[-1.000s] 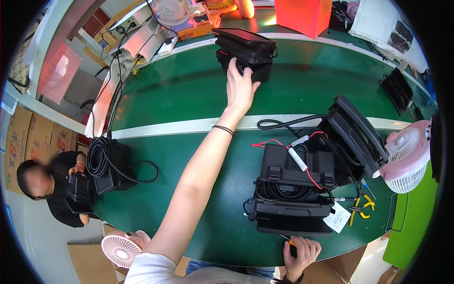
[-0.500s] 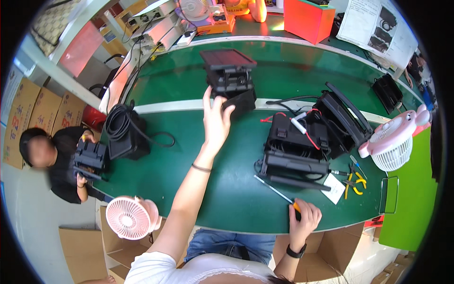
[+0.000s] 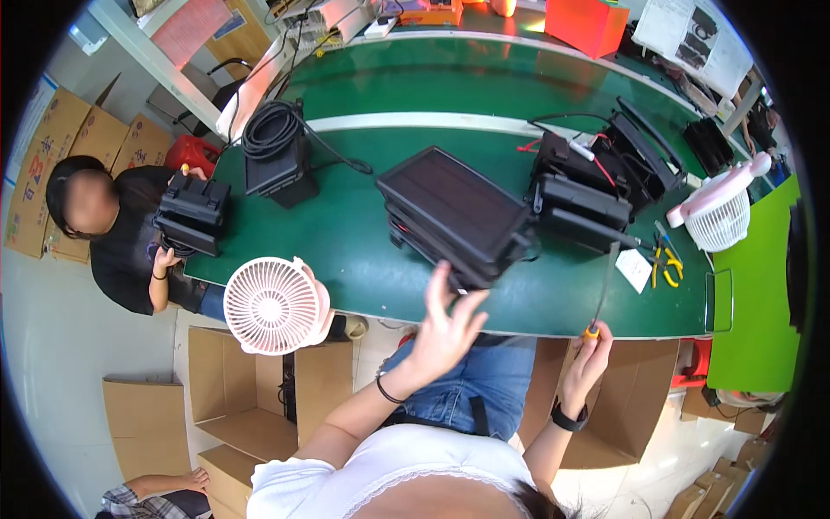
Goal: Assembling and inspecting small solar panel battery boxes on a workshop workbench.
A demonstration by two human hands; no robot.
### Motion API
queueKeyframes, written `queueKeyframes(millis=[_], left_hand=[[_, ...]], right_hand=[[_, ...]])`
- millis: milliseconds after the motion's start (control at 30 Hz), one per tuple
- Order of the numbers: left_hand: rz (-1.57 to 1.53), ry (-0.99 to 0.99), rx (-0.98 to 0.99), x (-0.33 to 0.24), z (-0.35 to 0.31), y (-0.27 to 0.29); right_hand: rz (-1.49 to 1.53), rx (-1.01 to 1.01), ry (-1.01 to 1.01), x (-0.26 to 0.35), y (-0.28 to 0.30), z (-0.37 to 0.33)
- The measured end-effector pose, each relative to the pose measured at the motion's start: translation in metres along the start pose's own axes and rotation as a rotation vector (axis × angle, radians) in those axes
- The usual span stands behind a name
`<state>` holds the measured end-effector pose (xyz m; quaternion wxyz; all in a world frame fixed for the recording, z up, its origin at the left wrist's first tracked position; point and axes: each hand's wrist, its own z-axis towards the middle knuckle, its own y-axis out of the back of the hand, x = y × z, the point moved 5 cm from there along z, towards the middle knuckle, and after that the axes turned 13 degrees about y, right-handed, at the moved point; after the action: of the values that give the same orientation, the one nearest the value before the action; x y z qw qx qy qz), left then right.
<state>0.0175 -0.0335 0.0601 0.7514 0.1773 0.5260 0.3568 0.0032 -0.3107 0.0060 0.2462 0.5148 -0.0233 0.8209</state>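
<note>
A black box with a dark flat panel on top (image 3: 454, 208) rests at an angle on the green table. At its near corner is my left hand (image 3: 443, 333), fingers spread, fingertips against or just short of the edge. My right hand (image 3: 588, 363) grips a screwdriver (image 3: 592, 332) by its yellow and black handle beyond the table's near edge, its long thin shaft pointing away from me. Right of the box sit several black housings (image 3: 579, 203), one opened, with red and white leads. The underside of the nearer box is hidden.
Yellow-handled pliers (image 3: 666, 266) and a white paper (image 3: 635, 271) lie at the right. Pink fans (image 3: 272, 304) (image 3: 722, 208) stand at both sides. A coiled black cable (image 3: 272, 130) tops another box. At left, a co-worker (image 3: 130, 233) holds a black unit (image 3: 194, 216). Cardboard cartons (image 3: 238, 389) stand below.
The panel-topped box has come nearer from the table's far side and turned. My left hand has drawn back with it. My right hand has raised the screwdriver off the table.
</note>
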Motion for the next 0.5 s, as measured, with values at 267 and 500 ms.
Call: queueKeyframes(millis=[267,500], left_hand=[[-0.035,-0.332,-0.471,0.013,0.001,0.066],[-0.142,-0.293,-0.133,0.046,0.084,0.074]], right_hand=[[0.343,0.018,-0.007,0.02,-0.066,-0.006],[0.485,0.031,-0.124,0.039,-0.11,0.002]])
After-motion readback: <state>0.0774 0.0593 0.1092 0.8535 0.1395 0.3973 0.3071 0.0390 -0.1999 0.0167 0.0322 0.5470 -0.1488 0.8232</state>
